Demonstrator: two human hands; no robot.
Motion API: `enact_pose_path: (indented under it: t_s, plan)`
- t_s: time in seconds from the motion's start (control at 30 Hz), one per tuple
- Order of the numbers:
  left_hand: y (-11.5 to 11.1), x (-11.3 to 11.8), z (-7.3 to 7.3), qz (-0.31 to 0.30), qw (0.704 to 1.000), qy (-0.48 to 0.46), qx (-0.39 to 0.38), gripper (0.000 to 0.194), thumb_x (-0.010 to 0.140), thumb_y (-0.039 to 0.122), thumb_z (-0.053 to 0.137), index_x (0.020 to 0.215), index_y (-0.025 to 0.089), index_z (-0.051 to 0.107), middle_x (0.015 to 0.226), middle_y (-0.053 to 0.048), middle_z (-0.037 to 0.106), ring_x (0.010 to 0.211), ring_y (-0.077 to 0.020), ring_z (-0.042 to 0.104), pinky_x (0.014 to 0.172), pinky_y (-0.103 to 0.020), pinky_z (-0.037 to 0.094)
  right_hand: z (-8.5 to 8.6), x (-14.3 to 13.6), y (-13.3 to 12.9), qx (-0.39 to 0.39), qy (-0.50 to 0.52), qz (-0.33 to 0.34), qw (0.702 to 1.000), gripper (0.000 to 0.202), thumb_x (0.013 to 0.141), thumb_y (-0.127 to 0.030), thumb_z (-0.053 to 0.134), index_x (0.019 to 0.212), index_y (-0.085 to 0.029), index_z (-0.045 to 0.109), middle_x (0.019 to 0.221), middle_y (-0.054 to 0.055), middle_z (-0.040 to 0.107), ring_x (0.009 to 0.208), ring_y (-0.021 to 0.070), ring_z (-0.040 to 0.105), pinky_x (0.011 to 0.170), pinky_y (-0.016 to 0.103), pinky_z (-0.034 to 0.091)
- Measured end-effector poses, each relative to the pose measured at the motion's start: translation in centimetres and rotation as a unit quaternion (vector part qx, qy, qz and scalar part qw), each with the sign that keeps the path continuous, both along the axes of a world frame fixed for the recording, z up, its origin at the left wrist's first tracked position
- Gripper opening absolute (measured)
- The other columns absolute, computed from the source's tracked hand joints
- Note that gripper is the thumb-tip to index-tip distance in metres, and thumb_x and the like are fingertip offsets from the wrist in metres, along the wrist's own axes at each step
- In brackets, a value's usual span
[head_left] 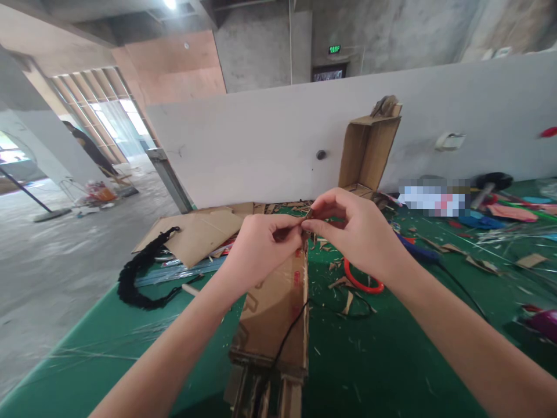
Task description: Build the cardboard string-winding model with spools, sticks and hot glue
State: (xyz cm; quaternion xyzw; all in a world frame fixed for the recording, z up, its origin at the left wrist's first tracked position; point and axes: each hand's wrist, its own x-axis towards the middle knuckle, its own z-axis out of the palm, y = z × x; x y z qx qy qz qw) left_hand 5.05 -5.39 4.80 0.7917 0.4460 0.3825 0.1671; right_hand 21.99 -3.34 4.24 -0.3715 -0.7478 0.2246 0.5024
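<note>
Over the far end of a long cardboard box, my left hand and my right hand meet fingertip to fingertip. The fingers of both are closed in a pinch on a small brown cardboard piece, mostly covered by the fingertips. Whether it is joined to the box I cannot tell. A thin black cord runs over the box's near end and off to its right. Below my right hand lies a red ring, perhaps scissor handles or tape.
Flat cardboard sheets and a bundle of black yarn lie left on the green table. Cardboard scraps are scattered behind the box. An upright open cardboard box stands against the white partition. A blue corded tool lies right.
</note>
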Motion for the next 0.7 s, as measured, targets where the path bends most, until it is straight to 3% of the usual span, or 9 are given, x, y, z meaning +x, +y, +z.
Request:
enact_pose_path:
  t_s: [0.47, 0.7]
  plan:
    - [-0.06, 0.63, -0.41, 0.084, 0.995, -0.025, 0.053, 0.015, 0.073, 0.017, 0.054, 0.058, 0.015, 0.057, 0.05, 0.006, 0.04, 0.051, -0.0068, 0.033, 0.046, -0.022, 0.027, -0.57, -0.4, -0.22, 0.011, -0.002, 0.009, 1.0, 0.019, 0.074, -0.029, 0.066, 0.089, -0.02, 0.058, 0.087, 0.003, 0.066, 0.079, 0.0156, 0.064, 0.072, 0.031, 0.056]
    - [0.05, 0.64, -0.54, 0.086, 0.994, -0.017, 0.06, 0.014, 0.074, 0.018, 0.054, 0.064, 0.017, 0.063, 0.052, 0.004, 0.051, 0.051, -0.0082, 0.041, 0.047, -0.023, 0.032, -0.55, -0.33, -0.16, 0.004, 0.002, 0.011, 1.0, 0.017, 0.074, -0.026, 0.064, 0.089, -0.02, 0.056, 0.086, 0.003, 0.064, 0.078, 0.0155, 0.063, 0.071, 0.031, 0.056]
